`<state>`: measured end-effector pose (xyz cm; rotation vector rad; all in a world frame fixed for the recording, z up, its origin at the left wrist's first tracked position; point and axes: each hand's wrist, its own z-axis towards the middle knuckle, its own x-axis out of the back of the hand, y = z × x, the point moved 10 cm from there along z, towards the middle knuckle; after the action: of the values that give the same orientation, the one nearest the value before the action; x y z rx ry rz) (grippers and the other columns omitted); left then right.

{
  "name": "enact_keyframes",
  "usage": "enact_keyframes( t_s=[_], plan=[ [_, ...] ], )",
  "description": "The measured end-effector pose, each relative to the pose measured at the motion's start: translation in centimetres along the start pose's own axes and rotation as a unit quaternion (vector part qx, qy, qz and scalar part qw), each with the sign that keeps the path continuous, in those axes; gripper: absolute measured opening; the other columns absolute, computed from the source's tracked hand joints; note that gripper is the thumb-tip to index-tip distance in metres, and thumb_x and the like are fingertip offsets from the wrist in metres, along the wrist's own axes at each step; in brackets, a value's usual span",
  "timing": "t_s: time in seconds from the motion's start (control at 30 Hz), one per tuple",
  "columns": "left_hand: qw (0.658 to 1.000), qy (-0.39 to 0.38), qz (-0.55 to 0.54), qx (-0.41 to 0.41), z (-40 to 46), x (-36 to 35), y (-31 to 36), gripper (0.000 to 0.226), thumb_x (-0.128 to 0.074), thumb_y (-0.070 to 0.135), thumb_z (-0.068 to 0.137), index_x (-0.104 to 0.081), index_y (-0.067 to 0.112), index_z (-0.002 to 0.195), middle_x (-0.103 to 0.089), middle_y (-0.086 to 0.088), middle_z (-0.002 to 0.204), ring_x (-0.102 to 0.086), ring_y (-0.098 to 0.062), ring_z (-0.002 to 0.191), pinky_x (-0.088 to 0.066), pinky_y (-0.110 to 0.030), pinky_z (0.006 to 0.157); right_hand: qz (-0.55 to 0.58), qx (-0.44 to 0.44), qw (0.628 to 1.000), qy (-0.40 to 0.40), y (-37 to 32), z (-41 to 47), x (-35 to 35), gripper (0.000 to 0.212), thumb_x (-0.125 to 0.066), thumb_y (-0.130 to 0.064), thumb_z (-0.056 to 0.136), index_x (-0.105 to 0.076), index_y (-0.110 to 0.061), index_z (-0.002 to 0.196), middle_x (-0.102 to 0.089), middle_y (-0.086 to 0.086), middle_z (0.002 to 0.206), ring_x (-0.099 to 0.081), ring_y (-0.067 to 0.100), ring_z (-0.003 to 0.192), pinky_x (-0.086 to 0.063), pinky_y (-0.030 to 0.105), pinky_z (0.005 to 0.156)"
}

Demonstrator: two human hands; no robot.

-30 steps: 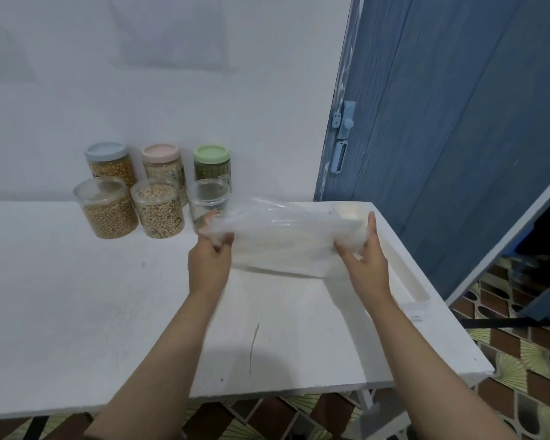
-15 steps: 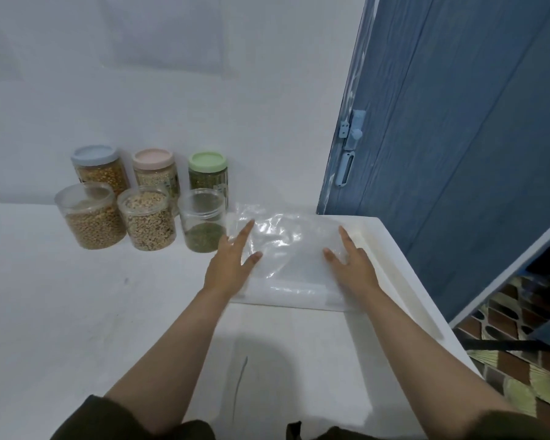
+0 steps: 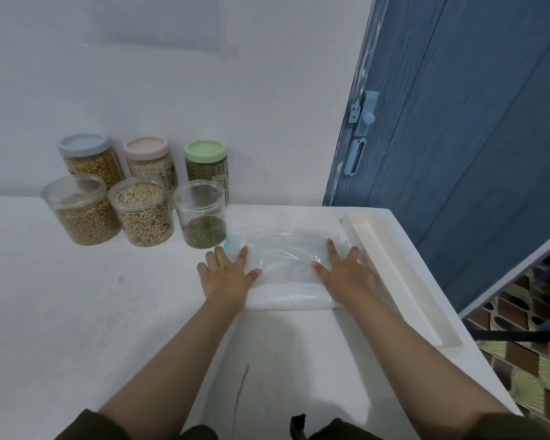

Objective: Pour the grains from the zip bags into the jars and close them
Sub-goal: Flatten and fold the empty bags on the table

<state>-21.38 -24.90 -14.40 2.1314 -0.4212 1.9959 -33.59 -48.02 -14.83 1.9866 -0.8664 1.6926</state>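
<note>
An empty clear zip bag point(image 3: 285, 255) lies flat on the white table point(image 3: 77, 312). My left hand point(image 3: 226, 274) presses its left edge with straight fingers. My right hand point(image 3: 346, 271) presses its right side the same way. Three lidless jars stand in a front row: one with yellowish beans point(image 3: 81, 211), one with pale grains point(image 3: 143, 214), and one with a low layer of green beans point(image 3: 202, 214). Behind them stand three closed jars with a blue lid point(image 3: 85, 146), a pink lid point(image 3: 145, 149) and a green lid point(image 3: 205, 152).
A long white tray point(image 3: 397, 274) runs along the table's right edge. A blue door point(image 3: 458, 122) with a latch stands at the right. A white wall is behind the jars. Patterned floor tiles point(image 3: 527, 369) show beyond the table's right side.
The bag was held up in both hands. It now lies flat on the table with both hands pressing on it, fingers spread. The view has moved closer.
</note>
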Motion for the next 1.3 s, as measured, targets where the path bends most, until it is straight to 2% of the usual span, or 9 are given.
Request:
enact_keyframes(
  t_s=[0.13, 0.23, 0.3, 0.4, 0.5, 0.6, 0.7, 0.93, 1.3],
  plan=[
    [1.0, -0.013, -0.01, -0.015, -0.5, -0.3, -0.1, 0.065, -0.022, 0.067, 0.097, -0.007, 0.041, 0.154, -0.019, -0.011, 0.15, -0.023, -0.03, 0.135, -0.022, -0.046, 0.11, -0.011, 0.01, 1.0, -0.018, -0.1, -0.1, -0.2, 0.072, -0.025, -0.064, 0.099, 0.012, -0.039, 0.156, -0.012, 0.014, 0.153, -0.05, 0.028, 0.123, -0.039, 0.035, 0.081],
    [0.999, 0.011, -0.044, -0.028, -0.6, 1.7, 0.0, 0.067, -0.035, 0.062, 0.096, -0.015, 0.035, 0.154, -0.002, -0.014, 0.159, -0.005, -0.036, 0.146, -0.008, -0.052, 0.117, 0.061, 0.002, 0.998, -0.034, 0.4, -0.4, 1.2, 0.074, -0.025, -0.071, 0.096, 0.009, -0.042, 0.156, -0.017, 0.016, 0.158, -0.036, 0.034, 0.139, -0.035, 0.042, 0.107],
    [0.995, 0.054, -0.065, -0.046, -0.8, 3.5, 0.9, 0.068, -0.042, 0.054, 0.098, -0.014, 0.03, 0.155, 0.005, -0.016, 0.161, 0.005, -0.037, 0.148, 0.0, -0.051, 0.119, 0.098, 0.0, 0.995, -0.001, 0.2, -1.0, 3.0, 0.073, -0.024, -0.071, 0.095, 0.008, -0.044, 0.155, -0.014, 0.018, 0.161, -0.026, 0.038, 0.143, -0.029, 0.047, 0.113],
    [0.984, 0.108, -0.098, -0.103, -1.2, 5.3, 3.8, 0.066, -0.034, 0.048, 0.102, -0.009, 0.021, 0.157, 0.008, -0.01, 0.164, 0.013, -0.033, 0.15, 0.007, -0.049, 0.12, 0.061, 0.054, 0.993, 0.081, -3.0, -2.4, 5.0, 0.067, -0.023, -0.066, 0.099, 0.004, -0.043, 0.156, -0.005, 0.014, 0.165, -0.016, 0.039, 0.147, -0.02, 0.047, 0.117],
    [0.98, 0.099, -0.104, -0.137, -0.5, 4.5, 6.1, 0.064, -0.02, 0.049, 0.104, -0.006, 0.016, 0.157, 0.005, -0.005, 0.165, 0.015, -0.028, 0.15, 0.01, -0.05, 0.12, 0.023, 0.154, 0.983, 0.099, -7.1, -2.5, 4.1, 0.063, -0.018, -0.061, 0.101, 0.0, -0.039, 0.157, -0.001, 0.007, 0.167, -0.001, 0.031, 0.153, -0.004, 0.048, 0.122],
    [0.986, 0.054, -0.081, -0.136, 0.6, 2.1, 6.3, 0.064, -0.011, 0.05, 0.104, -0.001, 0.015, 0.157, 0.008, -0.003, 0.165, 0.015, -0.026, 0.15, 0.011, -0.05, 0.12, 0.003, 0.187, 0.979, 0.08, -7.9, -1.1, 2.0, 0.062, -0.016, -0.059, 0.103, 0.001, -0.036, 0.158, 0.006, 0.001, 0.167, 0.009, 0.024, 0.153, 0.008, 0.047, 0.121],
    [0.988, 0.027, -0.071, -0.135, 0.9, 0.0, 6.0, 0.064, -0.009, 0.051, 0.103, 0.003, 0.017, 0.157, 0.011, 0.0, 0.165, 0.015, -0.024, 0.15, 0.01, -0.049, 0.12, -0.014, 0.191, 0.98, 0.053, -7.4, -0.3, -0.2, 0.059, -0.014, -0.057, 0.103, 0.002, -0.039, 0.157, 0.007, -0.004, 0.167, 0.01, 0.021, 0.153, 0.011, 0.047, 0.12],
    [0.991, 0.03, -0.03, -0.128, 0.9, -1.0, 6.2, 0.064, -0.004, 0.05, 0.103, 0.009, 0.016, 0.156, 0.015, -0.001, 0.164, 0.017, -0.024, 0.15, 0.012, -0.048, 0.12, -0.031, 0.186, 0.98, 0.063, -7.3, -0.2, -1.0, 0.059, -0.012, -0.057, 0.103, 0.007, -0.04, 0.156, 0.011, -0.005, 0.166, 0.013, 0.019, 0.152, 0.013, 0.046, 0.12],
    [0.989, 0.035, 0.032, -0.141, 0.6, -1.2, 6.8, 0.065, -0.004, 0.047, 0.103, 0.008, 0.01, 0.156, 0.012, -0.007, 0.164, 0.015, -0.027, 0.15, 0.015, -0.049, 0.119, -0.069, 0.186, 0.98, 0.024, -7.4, -0.1, -2.1, 0.06, -0.008, -0.056, 0.103, 0.005, -0.035, 0.158, 0.008, -0.003, 0.167, 0.014, 0.021, 0.152, 0.016, 0.047, 0.119]
  ],
)
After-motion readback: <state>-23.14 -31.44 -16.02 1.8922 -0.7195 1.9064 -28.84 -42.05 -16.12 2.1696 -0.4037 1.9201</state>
